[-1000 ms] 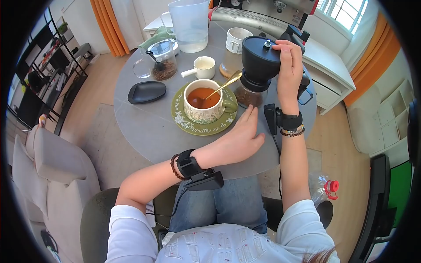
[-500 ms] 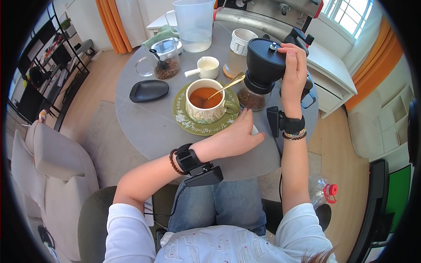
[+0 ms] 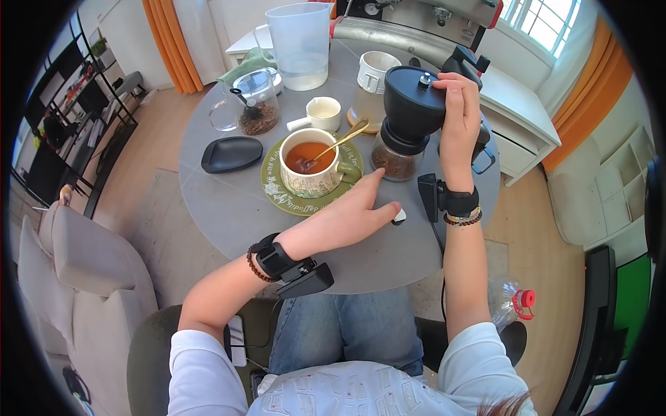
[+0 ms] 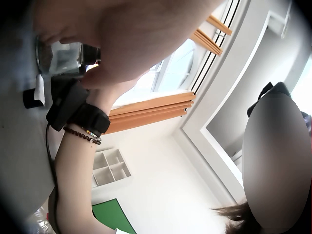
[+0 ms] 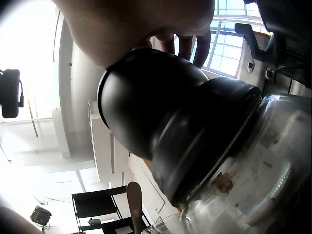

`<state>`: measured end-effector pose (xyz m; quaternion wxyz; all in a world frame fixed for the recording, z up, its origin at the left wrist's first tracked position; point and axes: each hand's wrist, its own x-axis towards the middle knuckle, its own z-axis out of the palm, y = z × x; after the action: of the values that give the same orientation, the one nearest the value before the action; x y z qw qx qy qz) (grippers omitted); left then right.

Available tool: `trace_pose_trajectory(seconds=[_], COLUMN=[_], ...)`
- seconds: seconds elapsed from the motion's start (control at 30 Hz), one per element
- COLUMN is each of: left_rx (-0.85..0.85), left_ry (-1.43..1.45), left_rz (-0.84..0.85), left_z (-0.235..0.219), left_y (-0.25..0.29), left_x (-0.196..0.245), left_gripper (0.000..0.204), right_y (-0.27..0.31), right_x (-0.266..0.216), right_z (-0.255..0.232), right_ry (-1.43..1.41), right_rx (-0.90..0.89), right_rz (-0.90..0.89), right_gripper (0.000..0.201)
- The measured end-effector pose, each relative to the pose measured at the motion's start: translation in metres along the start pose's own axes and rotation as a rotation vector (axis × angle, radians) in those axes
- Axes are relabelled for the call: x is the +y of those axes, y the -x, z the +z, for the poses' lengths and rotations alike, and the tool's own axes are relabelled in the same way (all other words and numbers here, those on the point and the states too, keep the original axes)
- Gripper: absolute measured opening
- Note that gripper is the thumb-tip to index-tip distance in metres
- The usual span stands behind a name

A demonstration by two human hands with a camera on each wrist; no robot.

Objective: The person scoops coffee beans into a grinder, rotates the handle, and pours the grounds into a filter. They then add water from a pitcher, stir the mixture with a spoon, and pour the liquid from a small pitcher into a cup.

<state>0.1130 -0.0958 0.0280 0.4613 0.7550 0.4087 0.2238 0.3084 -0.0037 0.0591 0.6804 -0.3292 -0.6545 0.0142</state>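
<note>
We sit at a round grey table [image 3: 229, 208]. The coffee grinder [image 3: 409, 118] is our landmark; it stands on the table near the far right edge. It has a black top and a glass jar at the bottom with brown grounds inside.

Behind the grinder and to its left stands a big clear water jug [image 3: 300, 43]. Left of the grinder is a green saucer [image 3: 277, 194] with a flowered cup [image 3: 312, 170] on it. The cup holds brown tea, and a gold spoon [image 3: 340, 142] leans in it, with its handle pointing toward the grinder. Far left of the grinder lies a black dish [image 3: 232, 152]. Behind that dish is a glass pot [image 3: 253, 104] with dark bits in it. A little white jug [image 3: 320, 111] sits between the glass pot and the grinder. Just behind the grinder stands a white-topped jar [image 3: 373, 73].

Our right hand [image 3: 458, 111] wraps around the right side of the grinder's black top, fingers curled and holding it tight. Our left hand [image 3: 347, 215] lies flat on the table in front of the grinder. Its fingers are straight and hold nothing. One fingertip points at the glass jar and is very near it. A small white thing [image 3: 399, 216] peeks out by the left thumb.
</note>
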Motion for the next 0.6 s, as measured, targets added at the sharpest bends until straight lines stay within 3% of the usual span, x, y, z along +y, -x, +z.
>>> trace_pose_trajectory(seconds=[0.2,0.33,0.43,0.53,0.6], left_rx=[0.215,0.554,0.591,0.645,0.643], left_ry=[0.018,-0.014,0.194,0.23,0.267], left_rz=[0.267,0.383,0.416,0.412,0.409], left_z=[0.012,0.017,0.011,0.014,0.011], left_y=[-0.004,-0.035,-0.055,-0.08,-0.091], left_x=[0.015,0.022,0.026,0.021,0.022], left_gripper=[0.079,0.085,0.087,0.097,0.102], right_y=[-0.005,-0.02,-0.017,0.009,0.018], right_x=[-0.007,-0.023,-0.05,-0.057,-0.06], right_z=[-0.002,-0.03,-0.052,-0.06,-0.066], right_ry=[0.003,-0.05,0.228,0.387,0.414], right_rx=[0.206,0.154,-0.186,-0.547,-0.938], right_rz=[-0.023,0.133,0.246,0.074,-0.004], right_gripper=[0.027,0.031,0.034,0.024,0.02])
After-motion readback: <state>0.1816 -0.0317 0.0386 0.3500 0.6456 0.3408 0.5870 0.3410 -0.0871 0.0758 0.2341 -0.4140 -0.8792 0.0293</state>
